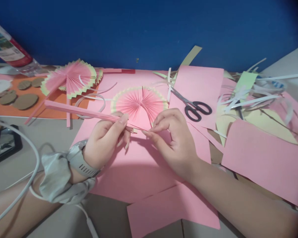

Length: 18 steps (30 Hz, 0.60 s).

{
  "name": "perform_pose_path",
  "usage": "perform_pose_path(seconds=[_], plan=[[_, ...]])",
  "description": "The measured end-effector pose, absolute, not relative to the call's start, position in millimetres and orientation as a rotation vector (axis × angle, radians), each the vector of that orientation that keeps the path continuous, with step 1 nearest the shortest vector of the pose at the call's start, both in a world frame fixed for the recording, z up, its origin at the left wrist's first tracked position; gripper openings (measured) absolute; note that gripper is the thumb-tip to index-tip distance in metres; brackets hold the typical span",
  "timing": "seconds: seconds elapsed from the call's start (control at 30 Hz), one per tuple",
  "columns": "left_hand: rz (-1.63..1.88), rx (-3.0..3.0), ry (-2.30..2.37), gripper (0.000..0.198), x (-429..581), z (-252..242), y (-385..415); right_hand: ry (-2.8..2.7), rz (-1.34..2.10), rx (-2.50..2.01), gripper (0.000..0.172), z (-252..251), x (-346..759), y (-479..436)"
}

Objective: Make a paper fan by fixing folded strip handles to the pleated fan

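Observation:
My left hand [106,138] is closed round a long folded pink paper strip [74,110] that runs out to the left. My right hand [171,138] pinches the strip's right tip with thumb and forefinger. Just behind the hands lies a pleated pink paper fan [139,102] with a pale yellow zigzag edge, spread in a half circle. The hands work above a large pink paper sheet [139,168]. A grey watch and a pale scrunchie sit on my left wrist.
Black-handled scissors [194,107] lie right of the fan on pink paper. Another pleated fan [71,77] rests at the back left near brown cardboard discs [25,100] on orange paper. White paper strips [250,96] pile at the right. A white cable [27,178] crosses the left foreground.

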State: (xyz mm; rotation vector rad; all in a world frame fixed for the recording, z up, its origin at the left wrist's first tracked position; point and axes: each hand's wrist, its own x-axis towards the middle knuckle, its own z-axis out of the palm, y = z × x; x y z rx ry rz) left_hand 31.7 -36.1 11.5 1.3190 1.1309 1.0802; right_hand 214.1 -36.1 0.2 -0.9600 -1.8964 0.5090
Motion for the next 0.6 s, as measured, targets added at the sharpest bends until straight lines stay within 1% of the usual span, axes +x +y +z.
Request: perform_pose_path(seconds=[0.17, 0.3, 0.37, 0.43, 0.53, 0.6], plan=[[1.172, 1.202, 1.14, 0.043, 32.5, 12.5, -31.3, -1.887, 0.509, -0.956, 0.016, 0.2, 213.7, -34.6], [1.327, 1.07, 1.172, 0.041, 34.6, 14.5, -26.1, -1.827, 0.552, -0.963, 0.017, -1.3, 213.2, -33.2], [1.286, 1.079, 1.173, 0.041, 34.5, 14.5, -26.3, -1.727, 0.661, -0.972, 0.013, -2.1, 213.7, -33.0], [1.107, 1.186, 1.148, 0.043, 33.3, 14.0, -29.3, -1.628, 0.867, -0.967, 0.011, -1.5, 214.6, -33.4], [0.857, 1.391, 1.124, 0.047, 30.3, 13.4, -35.5, -1.716, 1.151, -0.96, 0.032, 2.9, 214.9, -35.6], [0.815, 1.484, 1.128, 0.05, 28.8, 13.3, -38.2, -1.892, 1.194, -1.001, 0.037, 6.7, 213.4, -38.1]])
